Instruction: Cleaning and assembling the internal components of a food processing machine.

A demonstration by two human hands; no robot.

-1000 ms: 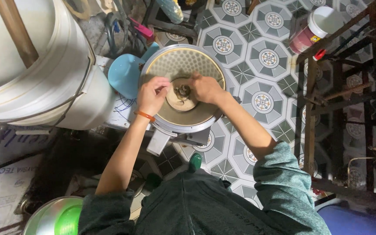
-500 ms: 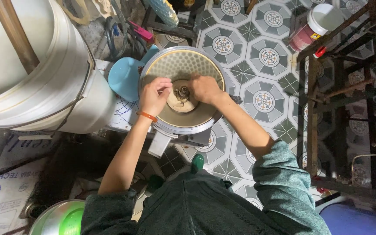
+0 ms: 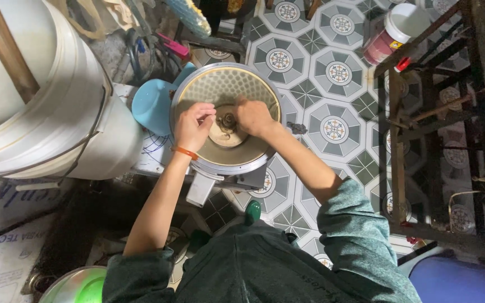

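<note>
- Grip: left hand [image 3: 193,126] pinches near the central hub [image 3: 228,120] of the round metal pan [image 3: 225,84] on the floor; right hand [image 3: 252,116] closes beside the hub.
- Step, judged: working the hub fitting.
- Next needs steady two-handed hold.

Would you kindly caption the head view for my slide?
Both hands, left and right, work at the hub of a round metal drum.
</note>
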